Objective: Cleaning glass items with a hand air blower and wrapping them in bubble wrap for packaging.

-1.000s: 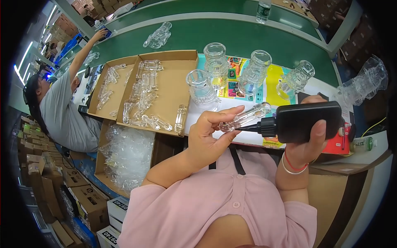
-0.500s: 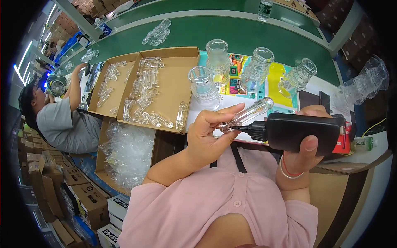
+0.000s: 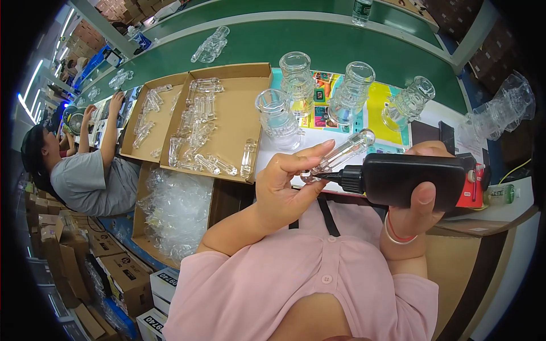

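Between the thumb and fingers of my left hand is a clear glass tube piece, tilted up to the right. My right hand is wrapped around a black squeeze bottle lying on its side. Its thin pointed nozzle meets the near end of the tube piece at my left fingertips; whether anything flows out cannot be made out. Beyond my hands, several clear ribbed glass vessels, such as this tall one, stand on a colourful printed sheet.
A divided cardboard tray with several glass tube pieces lies to the left. Below it, a carton holds crumpled clear plastic bags. Wrapped glassware is at the right, a wrapped piece on the green table. A co-worker sits at far left.
My hands keep nearly the same pose, with the nozzle still at the tube piece. The view has shifted slightly. At far left, the co-worker's arms have moved.
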